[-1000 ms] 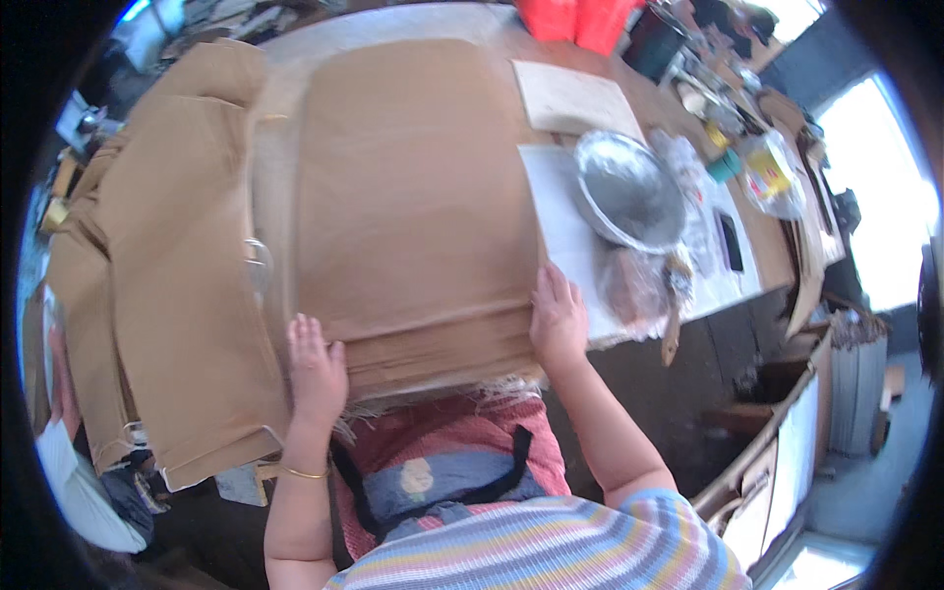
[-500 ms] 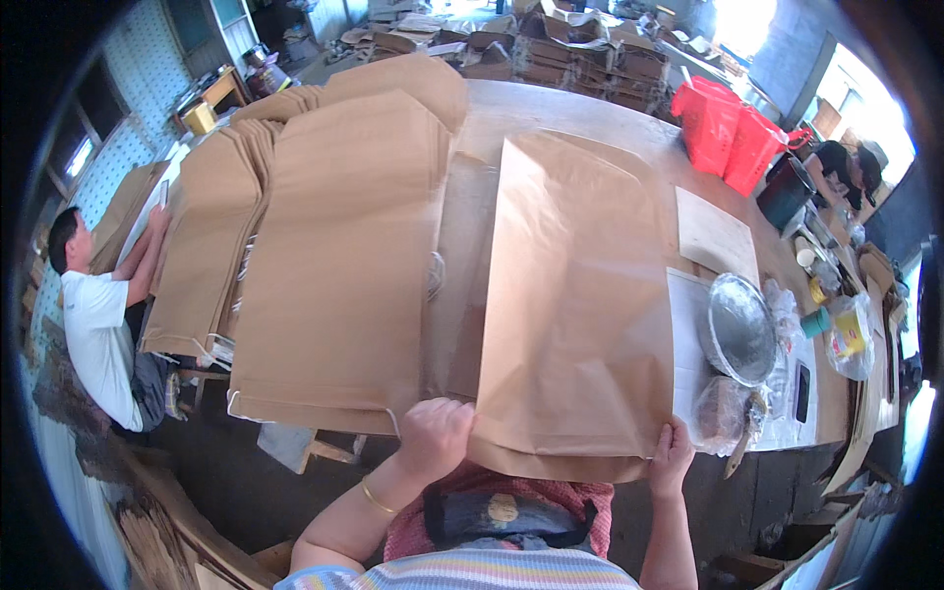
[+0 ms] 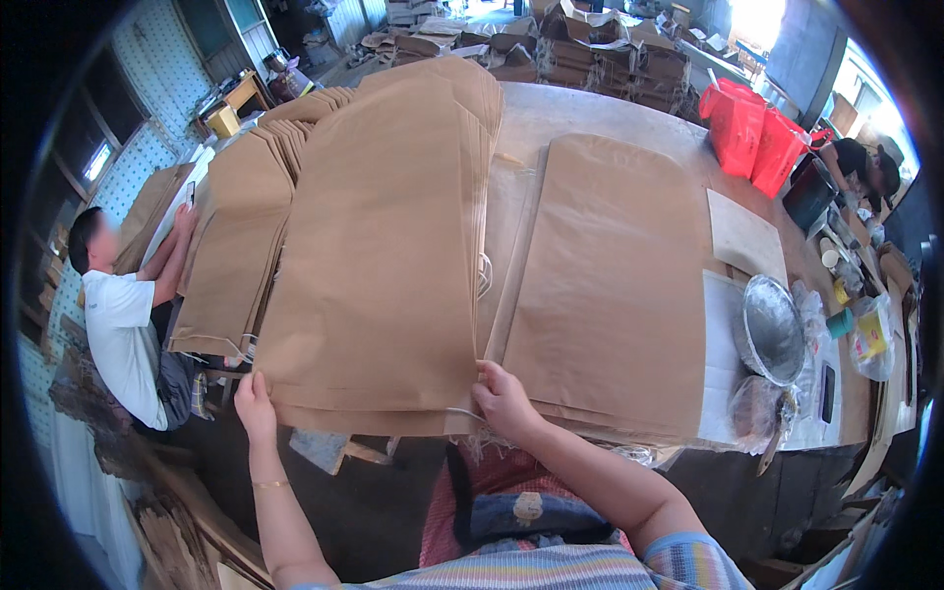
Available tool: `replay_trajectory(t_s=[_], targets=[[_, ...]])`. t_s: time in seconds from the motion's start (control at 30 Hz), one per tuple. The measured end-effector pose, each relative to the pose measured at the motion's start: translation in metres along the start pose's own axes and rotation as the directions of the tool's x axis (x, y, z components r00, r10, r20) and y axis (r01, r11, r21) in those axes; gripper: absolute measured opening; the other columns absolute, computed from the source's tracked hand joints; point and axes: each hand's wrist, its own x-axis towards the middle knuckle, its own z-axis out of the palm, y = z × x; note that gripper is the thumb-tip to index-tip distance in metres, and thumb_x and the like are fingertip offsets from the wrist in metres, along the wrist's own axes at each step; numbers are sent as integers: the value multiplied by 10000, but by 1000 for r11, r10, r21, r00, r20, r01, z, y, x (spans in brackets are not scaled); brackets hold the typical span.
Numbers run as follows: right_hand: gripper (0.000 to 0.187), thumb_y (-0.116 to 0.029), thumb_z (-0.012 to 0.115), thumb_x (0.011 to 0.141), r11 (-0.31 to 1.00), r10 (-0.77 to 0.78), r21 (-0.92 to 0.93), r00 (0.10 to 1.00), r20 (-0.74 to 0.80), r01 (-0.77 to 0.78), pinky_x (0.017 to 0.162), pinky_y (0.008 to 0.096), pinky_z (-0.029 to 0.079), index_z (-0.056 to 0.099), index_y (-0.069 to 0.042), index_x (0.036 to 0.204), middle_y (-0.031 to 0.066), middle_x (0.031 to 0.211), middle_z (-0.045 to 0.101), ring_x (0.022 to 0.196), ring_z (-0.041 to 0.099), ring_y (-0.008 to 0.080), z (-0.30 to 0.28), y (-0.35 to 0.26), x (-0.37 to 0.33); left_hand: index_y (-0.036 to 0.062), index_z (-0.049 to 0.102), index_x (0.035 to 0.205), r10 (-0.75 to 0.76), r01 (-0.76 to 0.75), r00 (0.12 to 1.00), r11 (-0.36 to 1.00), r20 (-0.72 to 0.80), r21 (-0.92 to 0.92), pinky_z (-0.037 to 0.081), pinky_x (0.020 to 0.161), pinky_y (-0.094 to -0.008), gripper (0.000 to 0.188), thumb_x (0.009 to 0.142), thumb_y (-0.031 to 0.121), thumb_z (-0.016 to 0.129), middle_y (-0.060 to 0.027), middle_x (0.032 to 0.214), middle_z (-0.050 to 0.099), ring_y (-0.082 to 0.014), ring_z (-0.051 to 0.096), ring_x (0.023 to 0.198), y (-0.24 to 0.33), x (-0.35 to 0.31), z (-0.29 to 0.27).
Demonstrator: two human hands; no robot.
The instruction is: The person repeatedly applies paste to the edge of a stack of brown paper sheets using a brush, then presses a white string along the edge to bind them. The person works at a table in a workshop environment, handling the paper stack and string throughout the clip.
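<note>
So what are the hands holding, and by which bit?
A big brown paper piece: left hand at its left edge, right hand at its right edge, both by the near corners.

Left paper stack [image 3: 374, 246], centre-left of frame: plain kraft brown. Right paper stack [image 3: 615, 285], centre-right: same brown, unprinted top. Cord loop [image 3: 485, 274] between them: white. Carrier bags [image 3: 734, 128], upper right: bright red. Basin [image 3: 774, 332], right: silver-grey. Flat board [image 3: 745, 236] above it: off-white. Cylinder [image 3: 839, 323], right: teal. Striped top [image 3: 511, 565], bottom centre: blue, yellow, pink, white and grey bands. Apron [image 3: 521, 472], lower centre: pinkish red, dark blue patch with a cream motif. Co-worker's shirt [image 3: 123, 329], left: white. Wall [image 3: 157, 88], upper left: pale blue, small repeating pattern.
</note>
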Motion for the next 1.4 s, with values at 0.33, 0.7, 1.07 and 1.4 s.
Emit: replay_trajectory(t_s=[0.33, 0.7, 1.07, 1.4], targets=[[284, -116, 685, 839, 990, -5, -133, 949, 314, 49, 769, 313, 500, 660, -37, 1111, 102, 942, 655, 856, 622, 207, -152, -33, -147, 5, 559, 1106, 280, -198, 952, 867, -120, 457, 436, 888, -457, 291, 825, 58, 610, -201, 1103, 574, -363, 552, 1013, 61, -4, 5], [331, -19, 699, 755, 102, -247, -891, 856, -454, -443, 679, 343, 507, 629, -109, 1066, 94, 904, 593, 827, 617, 247, -326, 17, -310, 52, 621, 896, 803, -575, 8, 491, 596, -655, 495, 703, -425, 131, 795, 93, 547, -105, 838, 621, -305, 612, 792, 273, -215, 119], [230, -188, 754, 773, 907, -177, -286, 339, -924, -308, 472, 232, 427, 663, 21, 739, 16, 573, 597, 502, 549, 80, -428, 27, -181, 45, 544, 1255, 571, -712, 234, 652, 787, -261, 351, 1035, -495, 416, 874, 178, 444, -205, 1320, 500, -388, 439, 1249, 212, -241, 224], [436, -373, 796, 710, 916, -165, -210, 157, -974, -343, 537, 311, 481, 647, 36, 688, 95, 584, 634, 542, 603, 148, -445, 17, -181, 50, 597, 908, 750, -491, 246, 643, 614, -588, 471, 724, -450, 99, 813, 76, 597, -152, 844, 615, -360, 592, 816, 236, -232, 162]])
